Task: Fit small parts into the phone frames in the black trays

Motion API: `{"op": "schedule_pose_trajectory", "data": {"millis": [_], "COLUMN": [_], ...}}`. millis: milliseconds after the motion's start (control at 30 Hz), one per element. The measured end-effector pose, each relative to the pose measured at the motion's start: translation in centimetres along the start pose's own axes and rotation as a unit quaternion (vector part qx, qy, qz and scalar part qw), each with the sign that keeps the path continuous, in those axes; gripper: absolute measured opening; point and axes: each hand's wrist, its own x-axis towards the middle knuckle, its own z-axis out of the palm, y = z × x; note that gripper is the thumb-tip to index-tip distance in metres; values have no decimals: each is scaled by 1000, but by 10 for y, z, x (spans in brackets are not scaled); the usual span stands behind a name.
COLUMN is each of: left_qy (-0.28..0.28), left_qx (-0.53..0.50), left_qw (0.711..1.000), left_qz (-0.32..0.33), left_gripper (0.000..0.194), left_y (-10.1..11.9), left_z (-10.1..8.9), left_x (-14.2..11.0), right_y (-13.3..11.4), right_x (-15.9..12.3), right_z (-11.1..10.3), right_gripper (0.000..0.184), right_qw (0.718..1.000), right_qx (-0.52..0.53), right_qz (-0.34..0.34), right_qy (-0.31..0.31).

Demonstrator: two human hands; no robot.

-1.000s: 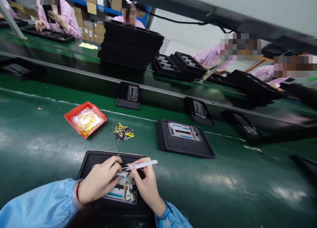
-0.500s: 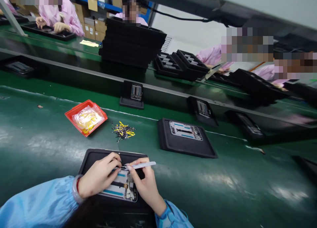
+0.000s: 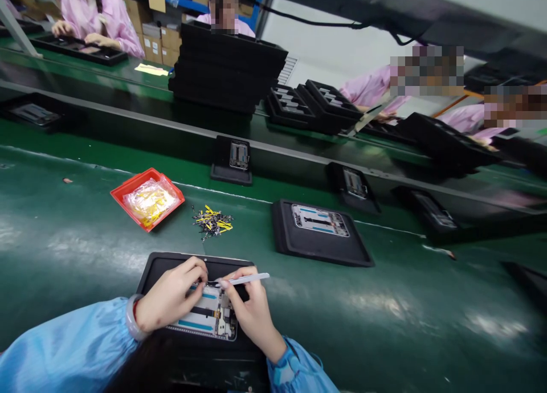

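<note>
Tweezers (image 3: 243,279) pinched in right grip (image 3: 254,313) reach phone frame (image 3: 211,316) under left grip (image 3: 171,299), its hold unclear.

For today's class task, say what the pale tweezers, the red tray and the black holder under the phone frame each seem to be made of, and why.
The white tweezers look smooth and satin, perhaps plastic or coated metal; the look leaves it open. The red tray seems moulded plastic: glossy, even colour, crisp rim. The black holder looks like matte plastic or rubber, with a dull, sheenless surface.

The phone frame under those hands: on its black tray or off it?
On: the phone frame rests on the black tray, whose rim shows beyond it.
</note>
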Motion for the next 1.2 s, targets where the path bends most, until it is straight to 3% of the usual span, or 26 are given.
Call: {"op": "schedule_pose_trajectory", "data": {"millis": [633,833,1200], "left_qy": [3,9,10], "left_qx": [-46,9,60], "left_qw": [999,1000,998], "left_qz": [-20,20,27], "left_gripper": [12,14,16], "left_y": [4,0,-3], "left_z": [-4,-1,3], "left_x": [1,-4,-4], "right_y": [2,1,0], "right_x": [-2,-1,-2], "right_z": [-2,-2,-2], "right_gripper": [10,10,10], "right_qw": [999,999,998], "right_qx": [21,16,35], "right_qz": [26,26,22], "right_qy": [-35,-38,-41]}}
